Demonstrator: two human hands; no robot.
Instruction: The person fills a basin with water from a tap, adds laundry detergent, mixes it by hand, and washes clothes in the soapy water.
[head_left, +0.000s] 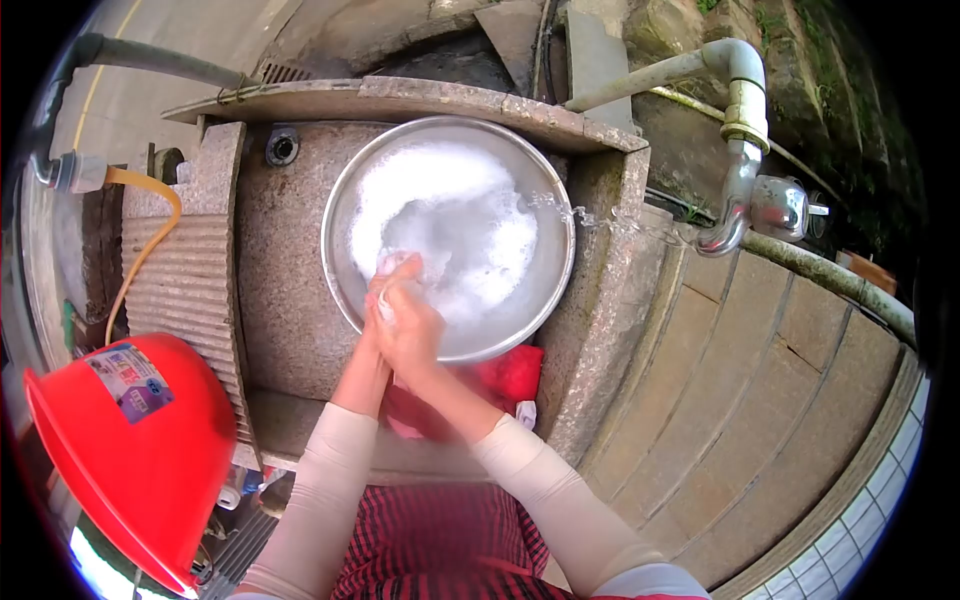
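Both my hands are pressed together over the near-left part of a round metal basin (330,235) of sudsy water. My right hand (412,322) lies in front, its fingers closed against the other hand. Mostly hidden behind it, my left hand (374,318) is closed too. A bit of wet white shows between them, but whether it is cloth or foam I cannot tell. White foam (430,170) rings the water, with a greyer patch in the middle. Red cloth (515,372) lies beneath the basin's near rim.
The basin stands in a stone sink (285,250) with a drain (282,147). From the right, a metal tap (735,215) sends water toward the basin. On the left are a ridged washboard slab (185,255), a tilted red plastic tub (150,450) and a yellow hose (155,240).
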